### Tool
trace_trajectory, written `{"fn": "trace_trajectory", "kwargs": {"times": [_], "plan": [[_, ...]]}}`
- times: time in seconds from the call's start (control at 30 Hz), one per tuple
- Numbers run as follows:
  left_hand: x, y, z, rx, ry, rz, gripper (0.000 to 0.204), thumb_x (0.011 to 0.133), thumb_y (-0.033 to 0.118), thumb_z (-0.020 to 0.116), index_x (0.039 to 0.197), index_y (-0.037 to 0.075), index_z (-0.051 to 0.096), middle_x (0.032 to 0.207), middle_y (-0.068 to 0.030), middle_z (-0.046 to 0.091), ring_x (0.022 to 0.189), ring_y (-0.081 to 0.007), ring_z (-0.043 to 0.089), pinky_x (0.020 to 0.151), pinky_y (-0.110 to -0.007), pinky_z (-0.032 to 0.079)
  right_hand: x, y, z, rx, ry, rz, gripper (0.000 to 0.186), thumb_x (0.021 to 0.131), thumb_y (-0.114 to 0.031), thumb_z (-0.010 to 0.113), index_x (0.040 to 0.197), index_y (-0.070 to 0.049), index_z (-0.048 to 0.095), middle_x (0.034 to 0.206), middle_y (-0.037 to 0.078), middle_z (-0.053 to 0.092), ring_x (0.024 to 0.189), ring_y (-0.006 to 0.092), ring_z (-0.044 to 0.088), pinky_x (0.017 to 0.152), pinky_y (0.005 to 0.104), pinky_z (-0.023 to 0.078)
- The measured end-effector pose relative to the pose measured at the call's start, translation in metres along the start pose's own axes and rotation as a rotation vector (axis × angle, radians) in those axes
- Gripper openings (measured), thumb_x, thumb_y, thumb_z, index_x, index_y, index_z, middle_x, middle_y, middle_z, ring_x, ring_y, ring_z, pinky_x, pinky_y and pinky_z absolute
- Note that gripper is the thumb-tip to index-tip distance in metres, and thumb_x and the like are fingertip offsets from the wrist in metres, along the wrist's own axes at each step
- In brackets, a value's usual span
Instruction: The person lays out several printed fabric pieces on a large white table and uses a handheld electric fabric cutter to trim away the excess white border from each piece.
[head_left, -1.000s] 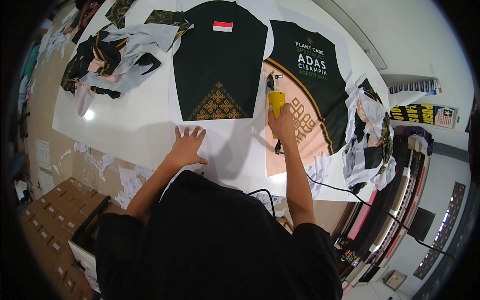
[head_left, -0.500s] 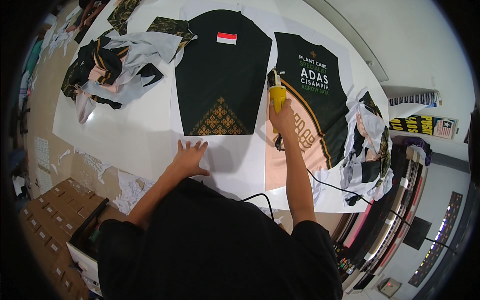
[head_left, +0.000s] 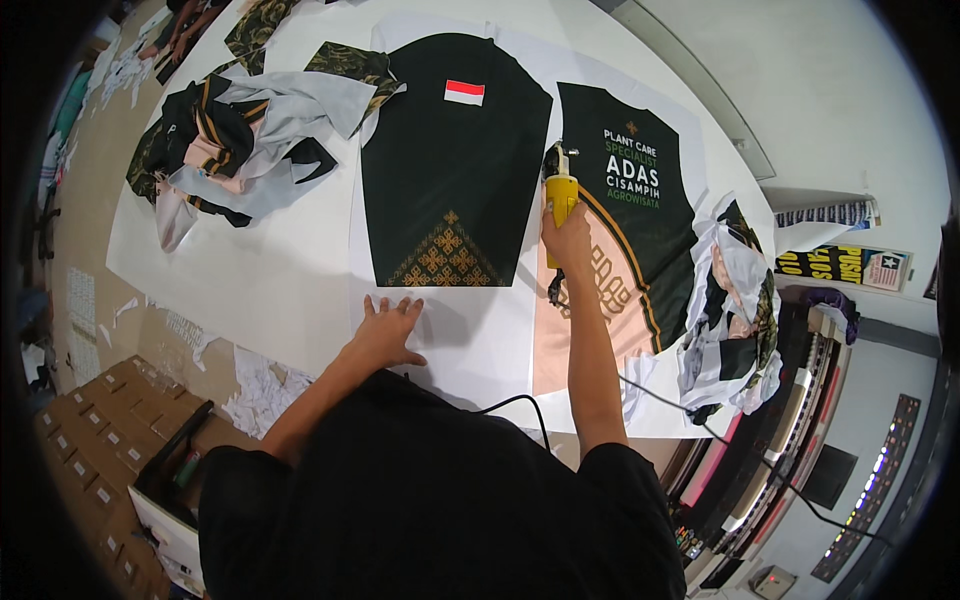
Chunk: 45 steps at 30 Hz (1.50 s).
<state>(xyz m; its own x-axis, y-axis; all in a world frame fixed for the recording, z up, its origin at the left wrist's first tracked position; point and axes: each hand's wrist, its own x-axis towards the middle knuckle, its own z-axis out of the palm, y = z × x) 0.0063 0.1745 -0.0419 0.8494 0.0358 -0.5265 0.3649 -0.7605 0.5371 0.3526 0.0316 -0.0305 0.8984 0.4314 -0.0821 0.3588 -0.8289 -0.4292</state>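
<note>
Clamps right hand (head_left: 568, 238) round yellow power tool (head_left: 562, 194) | seems stiff, fairly heavy; hold by middle | spreads left hand (head_left: 387, 332) on white sheet (head_left: 462, 325)

White table (head_left: 240, 290): near edge partly hidden by black shirt (head_left: 440, 500). On the table, right hand (head_left: 567, 237) covers part of yellow power tool (head_left: 563, 194); right forearm (head_left: 596, 365) obscures some of peach panel (head_left: 556, 350). At its far left, camouflage cloth (head_left: 258, 32) is cropped above; beyond, a co-worker (head_left: 188, 32) is cut off. Left of table, carton labels (head_left: 104, 495) illegibly small.
</note>
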Motion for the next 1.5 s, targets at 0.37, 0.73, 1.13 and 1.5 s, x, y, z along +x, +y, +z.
{"fn": "trace_trajectory", "kwargs": {"times": [0.37,0.73,1.13,1.5], "plan": [[0.000,-0.002,-0.004,-0.019,-0.016,0.004,0.119,0.069,0.059,0.087,0.158,0.001,0.034,0.156,-0.0246,0.045,0.139,-0.0548,0.044,0.115,-0.075,0.023,0.057,-0.011,0.004,0.038,0.048,-0.038,0.054,0.094,-0.039,0.065,0.110,0.010,0.045,0.097,0.043,0.066,0.092,0.0563,0.068,0.080,0.0568,0.057],[0.005,-0.002,-0.005,-0.012,-0.037,-0.005,0.117,0.072,0.063,0.084,0.157,0.000,0.034,0.153,-0.0247,0.048,0.137,-0.0525,0.047,0.114,-0.076,0.025,0.120,-0.028,-0.001,-0.026,0.025,-0.001,0.059,0.093,-0.043,0.064,0.113,0.009,0.044,0.103,0.043,0.066,0.097,0.0563,0.068,0.086,0.0544,0.058],[0.009,-0.006,-0.004,-0.012,-0.041,-0.002,0.117,0.073,0.068,0.081,0.157,0.001,0.035,0.152,-0.0254,0.049,0.134,-0.0525,0.049,0.112,-0.076,0.027,0.172,-0.038,-0.003,-0.062,-0.029,0.038,0.064,0.092,-0.044,0.063,0.121,0.010,0.043,0.110,0.041,0.066,0.103,0.0543,0.068,0.091,0.0539,0.057],[0.001,0.005,0.027,-0.200,-0.435,0.058,0.076,0.093,0.055,0.065,0.145,0.002,0.049,0.141,-0.0278,0.058,0.128,-0.0506,0.057,0.107,-0.068,0.040,0.299,-0.058,-0.001,-0.151,-0.044,-0.235,0.066,0.091,-0.049,0.064,0.122,0.007,0.046,0.109,0.040,0.067,0.105,0.0544,0.067,0.091,0.0570,0.055]]}}
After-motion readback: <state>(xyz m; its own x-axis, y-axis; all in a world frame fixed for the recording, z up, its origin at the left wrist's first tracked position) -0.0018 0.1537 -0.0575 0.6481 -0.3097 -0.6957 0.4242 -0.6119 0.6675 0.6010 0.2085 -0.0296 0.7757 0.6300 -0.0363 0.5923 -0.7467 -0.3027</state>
